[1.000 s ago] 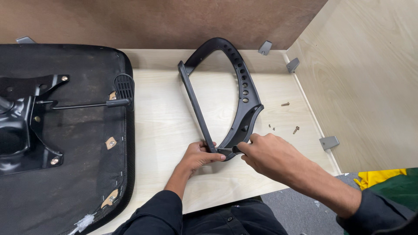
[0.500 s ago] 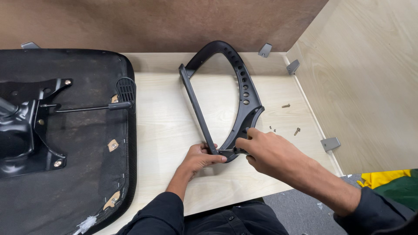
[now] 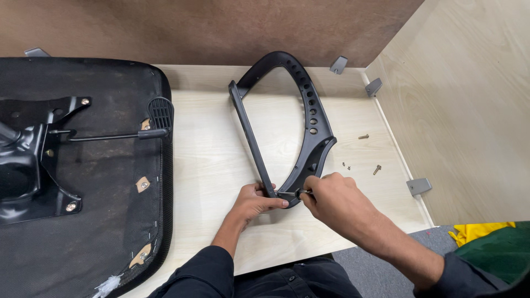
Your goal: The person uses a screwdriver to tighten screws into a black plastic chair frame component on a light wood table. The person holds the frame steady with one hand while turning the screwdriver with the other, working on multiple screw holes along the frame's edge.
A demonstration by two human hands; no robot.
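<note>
Matt plastic, pale wood grain, black cloth

The armrest frame (image 3: 309,118) is matt black plastic; the table (image 3: 210,165) is smooth pale wood laminate. The upturned seat (image 3: 105,221) wears rough black cloth, its mechanism plate (image 3: 27,160) glossy black metal. Screws (image 3: 377,169) look metallic.

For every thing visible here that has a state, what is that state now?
Black plastic chair armrest: flat on the table, near end gripped.
Left hand: holding the armrest's near end.
Right hand: pinching a small metal tool at the armrest.
Black upturned seat: underside up.
Loose screws: lying on the table.
</note>
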